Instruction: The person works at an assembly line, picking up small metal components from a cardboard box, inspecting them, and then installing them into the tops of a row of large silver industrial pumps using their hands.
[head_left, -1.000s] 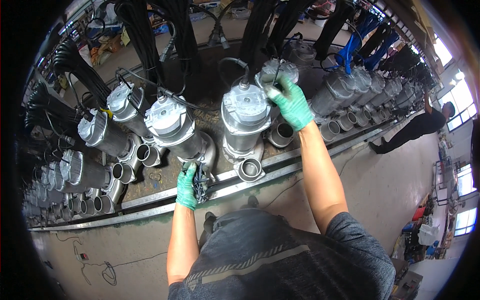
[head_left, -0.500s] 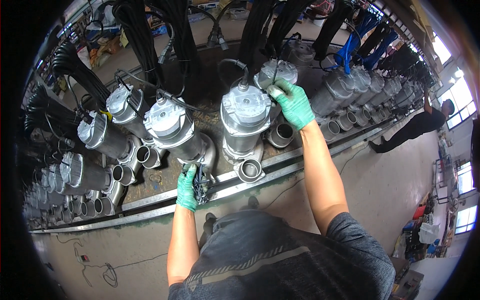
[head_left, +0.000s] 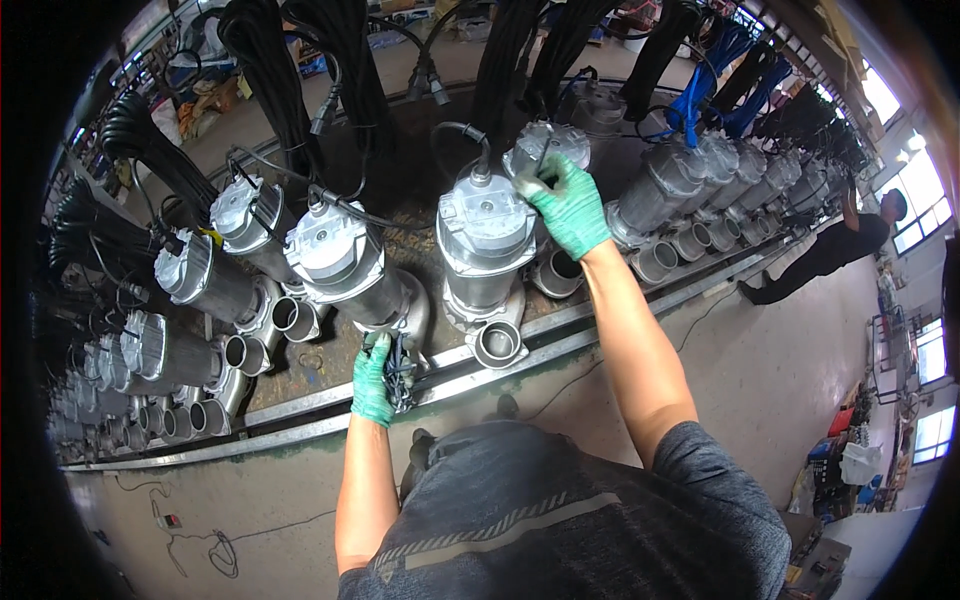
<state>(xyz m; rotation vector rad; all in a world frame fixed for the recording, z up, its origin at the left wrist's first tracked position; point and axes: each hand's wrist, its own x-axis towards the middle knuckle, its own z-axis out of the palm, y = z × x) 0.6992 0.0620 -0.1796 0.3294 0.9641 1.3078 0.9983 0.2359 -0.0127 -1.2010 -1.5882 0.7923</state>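
My left hand (head_left: 371, 388), in a green glove, is closed round a bunch of thin dark rod-like pieces (head_left: 402, 374), too small to name surely. It is low in front of a silver motor pump (head_left: 335, 250). My right hand (head_left: 572, 212), gloved alike, pinches a thin dark rod (head_left: 543, 157) that points upward. That hand is at the right edge of the middle pump (head_left: 487, 222), in front of another pump (head_left: 530, 143) farther back. Whether the rod touches either pump is hidden. The middle pump stands upright, its round outlet (head_left: 498, 342) facing me.
More silver pumps (head_left: 200, 272) line the bench to the left and right (head_left: 665, 180). Black cable bundles (head_left: 265, 80) and blue cables (head_left: 695, 100) hang behind. A metal rail (head_left: 560, 338) runs along the near edge. Another person (head_left: 835, 250) stands far right.
My right hand has shifted a little left and toward the middle pump, still pinching the rod. My left hand stays in place with its bunch.
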